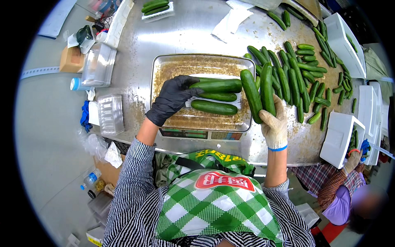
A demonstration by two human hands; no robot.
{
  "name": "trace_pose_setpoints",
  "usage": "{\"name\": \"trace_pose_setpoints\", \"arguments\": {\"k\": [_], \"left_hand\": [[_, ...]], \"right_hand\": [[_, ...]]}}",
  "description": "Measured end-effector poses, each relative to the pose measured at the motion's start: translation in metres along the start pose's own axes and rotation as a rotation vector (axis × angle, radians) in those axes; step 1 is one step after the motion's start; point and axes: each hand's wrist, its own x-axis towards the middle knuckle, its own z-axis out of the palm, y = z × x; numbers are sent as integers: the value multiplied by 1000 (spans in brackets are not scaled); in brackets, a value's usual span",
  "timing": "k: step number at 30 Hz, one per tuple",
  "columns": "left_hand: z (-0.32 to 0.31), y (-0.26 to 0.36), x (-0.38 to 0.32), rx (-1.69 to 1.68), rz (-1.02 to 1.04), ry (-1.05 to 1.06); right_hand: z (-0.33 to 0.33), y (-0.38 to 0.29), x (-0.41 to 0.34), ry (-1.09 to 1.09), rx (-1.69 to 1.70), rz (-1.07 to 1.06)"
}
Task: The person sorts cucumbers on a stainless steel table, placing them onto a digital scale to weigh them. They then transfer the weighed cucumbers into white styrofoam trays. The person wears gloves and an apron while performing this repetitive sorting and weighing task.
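My left hand point(172, 98), in a black glove, grips the end of a large cucumber point(219, 85) above a white tray point(213, 75). Other cucumbers lie in that tray, one of them point(214, 107) along its near side. The tray rests on the worn metal pan point(176, 123) of a weighing scale. Right of the pan, my right hand point(274, 123), in a pale knitted glove, holds two cucumbers point(251, 92) side by side, raised at a slant. Past them a pile of loose cucumbers point(294, 74) spreads over the steel table.
White foam boxes point(336, 136) with cucumbers stand at the right, where a co-worker's gloved hand point(353, 160) reaches into one. Clear plastic trays point(111, 114) are stacked at the left. A filled tray of cucumbers point(157, 10) and white paper point(231, 23) lie at the far side.
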Motion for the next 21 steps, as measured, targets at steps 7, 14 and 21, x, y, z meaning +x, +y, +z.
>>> {"name": "trace_pose_setpoints", "arguments": {"k": [7,14,21], "left_hand": [[7,15,-30,397,343,274],[46,-4,-59,978,565,208],[48,-19,-76,915,637,194]], "right_hand": [[-5,3,-7,48,-70,-8],[19,-8,3,-171,-638,-138],[46,1,32,-515,-1157,-626]]}}
